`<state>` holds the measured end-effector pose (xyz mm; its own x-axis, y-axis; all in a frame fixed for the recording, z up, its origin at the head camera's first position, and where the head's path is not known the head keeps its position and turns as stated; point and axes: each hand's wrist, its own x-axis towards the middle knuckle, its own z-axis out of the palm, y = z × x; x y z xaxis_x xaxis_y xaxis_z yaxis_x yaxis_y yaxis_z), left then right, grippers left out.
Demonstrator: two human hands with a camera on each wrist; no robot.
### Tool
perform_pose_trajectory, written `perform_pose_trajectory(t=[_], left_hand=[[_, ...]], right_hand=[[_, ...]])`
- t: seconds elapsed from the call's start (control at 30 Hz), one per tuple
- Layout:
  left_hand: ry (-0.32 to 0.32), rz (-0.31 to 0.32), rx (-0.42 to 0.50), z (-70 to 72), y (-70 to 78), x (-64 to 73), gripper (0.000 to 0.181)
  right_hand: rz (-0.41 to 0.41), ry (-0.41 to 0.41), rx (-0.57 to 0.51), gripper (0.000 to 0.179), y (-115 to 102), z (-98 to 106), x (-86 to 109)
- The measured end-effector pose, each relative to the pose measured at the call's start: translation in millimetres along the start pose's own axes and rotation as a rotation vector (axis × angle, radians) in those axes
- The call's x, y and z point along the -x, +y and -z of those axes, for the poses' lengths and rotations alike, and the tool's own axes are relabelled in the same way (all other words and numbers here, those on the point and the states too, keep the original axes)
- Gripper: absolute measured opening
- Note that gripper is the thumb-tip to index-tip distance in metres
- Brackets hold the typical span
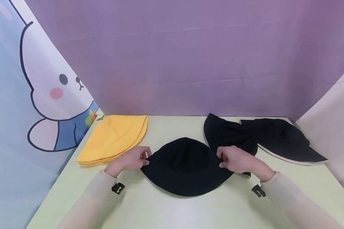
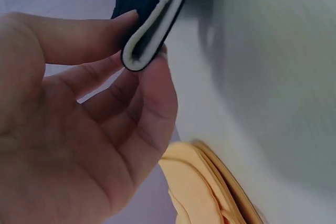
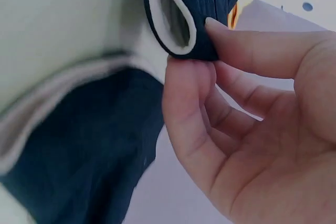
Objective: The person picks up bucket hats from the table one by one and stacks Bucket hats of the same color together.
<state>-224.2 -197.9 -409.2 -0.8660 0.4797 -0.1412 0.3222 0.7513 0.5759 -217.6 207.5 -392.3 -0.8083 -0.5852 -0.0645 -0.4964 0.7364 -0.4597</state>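
A black bucket hat (image 1: pixel 186 168), folded flat with its crown toward the back, is held between both hands over the middle of the table. My left hand (image 1: pixel 136 158) pinches its left brim corner between thumb and fingers. At the opposite corner, my right hand (image 1: pixel 235 159) pinches the brim the same way. In the left wrist view the folded brim edge (image 2: pixel 137 59) shows a pale lining. The right wrist view shows the hat's other corner (image 3: pixel 181 51), its two layers slightly parted. Behind my right hand lies another black hat (image 1: pixel 227 133), partly covered.
Several yellow hats (image 1: pixel 114 136) lie stacked flat at the back left of the pale table (image 1: pixel 177 214). A further black hat (image 1: pixel 281 136) with a light brim edge rests at the back right. A purple curtain (image 1: pixel 183 63) rises behind the table, with a rabbit-print cloth (image 1: pixel 8 127) at left.
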Motion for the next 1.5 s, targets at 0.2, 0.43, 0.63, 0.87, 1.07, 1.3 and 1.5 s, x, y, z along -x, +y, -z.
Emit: perform_pose_trajectory(t=[0.2, 0.43, 0.63, 0.87, 1.07, 1.3, 1.5], left_hand=[[0.009, 0.042, -0.121, -7.5, -4.1, 1.2, 0.013], [0.059, 0.098, -0.293, -15.2, 9.3, -0.7, 0.015], [0.048, 0.058, -0.276, -25.1, 30.0, -1.5, 0.044], [-0.032, 0.054, -0.265, -36.1, 41.9, -4.6, 0.054], [-0.045, 0.076, -0.334, -43.1, 41.9, -10.6, 0.056], [-0.058, 0.097, -0.360, -47.5, 42.1, -16.4, 0.058], [-0.061, 0.097, -0.360, -47.8, 40.2, -18.0, 0.058]], right_hand=[[-0.117, -0.033, -0.024, 0.021, -7, -18, -4.8], [-0.176, 0.031, 0.118, 0.020, -14, -25, -3.8], [-0.125, 0.012, 0.146, 0.023, -26, -29, -3.6], [-0.094, -0.059, 0.240, 0.033, -34, -42, -5.1], [-0.092, -0.042, 0.207, 0.031, -31, -43, -3.3], [-0.098, 0.085, 0.086, 0.012, -7, -24, 3.9], [-0.282, 0.110, 0.187, 0.018, 21, -6, 17.0]])
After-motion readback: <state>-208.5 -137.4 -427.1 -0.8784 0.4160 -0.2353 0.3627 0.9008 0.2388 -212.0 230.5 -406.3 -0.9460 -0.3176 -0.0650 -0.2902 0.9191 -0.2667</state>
